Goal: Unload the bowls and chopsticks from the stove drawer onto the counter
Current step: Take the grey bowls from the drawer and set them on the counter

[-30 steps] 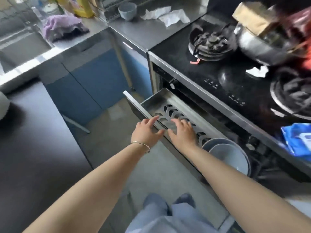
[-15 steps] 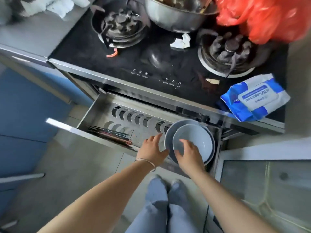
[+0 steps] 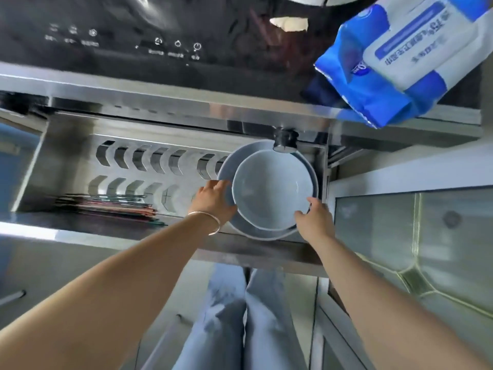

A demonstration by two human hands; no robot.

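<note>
Two hands [image 3: 266, 209] on nested bowls [image 3: 272, 188]; wipes pack [image 3: 400, 62] lettering unreadable.

Both hands [image 3: 213, 201] [image 3: 316, 220] grip nested grey bowls [image 3: 269, 188] in open drawer [image 3: 66, 166]; chopsticks [image 3: 112, 208], blurred, lie left.

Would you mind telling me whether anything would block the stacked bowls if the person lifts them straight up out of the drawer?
Possibly. A black knob under the stove's front edge overlaps the far rim of the stacked bowls. Its height above them is unclear. Nothing separates the hands from the bowls: the left hand and the right hand already hold opposite sides.
</note>
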